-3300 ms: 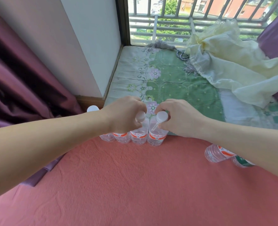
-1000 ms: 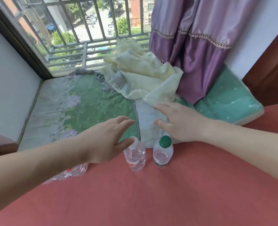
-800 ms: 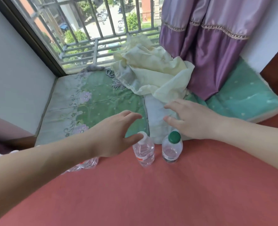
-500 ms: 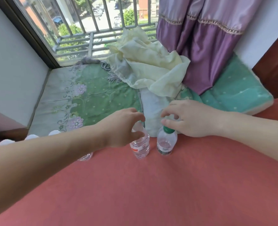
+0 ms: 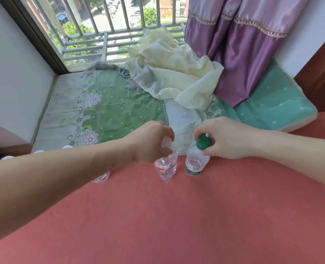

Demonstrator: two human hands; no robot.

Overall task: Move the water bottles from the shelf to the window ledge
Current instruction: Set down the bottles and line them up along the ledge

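Two clear water bottles stand side by side at the far edge of a pink-red cloth surface. My left hand grips the white-capped bottle with a red label by its cap. My right hand pinches the green cap of the green-labelled bottle. Both bottles stand upright on the cloth. Behind my left forearm more bottles line up: one clear base shows below the arm and several white caps peek above it. The window ledge, covered in green floral cloth, lies just beyond.
A crumpled pale yellow cloth lies on the ledge's right half. A purple curtain hangs behind it, over a teal cushion. Barred window at the back, white wall at the left.
The view swung right from the row of bottles to these two. Both hands, open a second ago, have come down and closed on the two bottle caps.
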